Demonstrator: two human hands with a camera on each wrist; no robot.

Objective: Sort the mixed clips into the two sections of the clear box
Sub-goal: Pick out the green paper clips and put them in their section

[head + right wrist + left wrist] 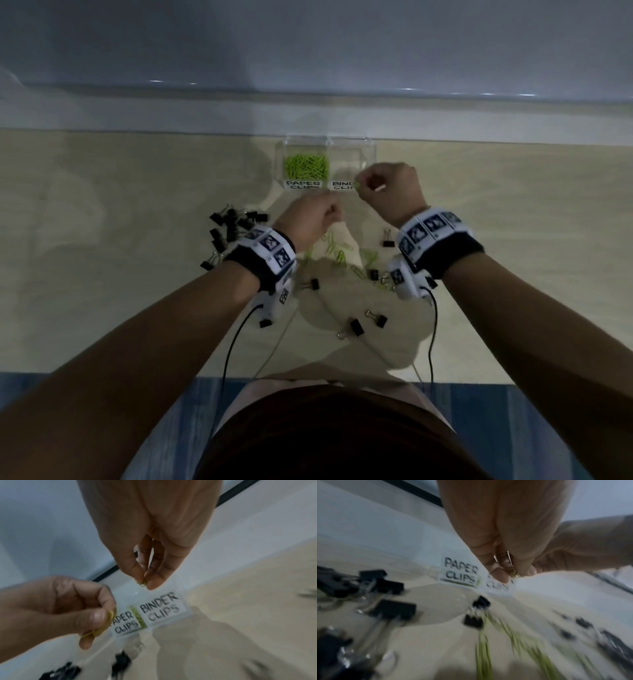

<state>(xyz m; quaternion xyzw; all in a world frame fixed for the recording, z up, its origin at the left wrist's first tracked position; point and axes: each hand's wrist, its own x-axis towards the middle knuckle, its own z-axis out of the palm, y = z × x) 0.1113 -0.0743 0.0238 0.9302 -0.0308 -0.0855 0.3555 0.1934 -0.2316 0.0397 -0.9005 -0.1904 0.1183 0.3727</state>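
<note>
Two hands: left hand (310, 219) and right hand (390, 192), each grip pinching green paper clips (143, 582).

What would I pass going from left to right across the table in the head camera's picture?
Pile of black binder clips → left hand → right hand, pinching a green paper clip.

Overhead head view; close wrist views (shared labels (150, 616))

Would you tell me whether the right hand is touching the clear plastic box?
Apart: in the right wrist view, the right hand pinches a green paper clip above the clear plastic box.
</note>
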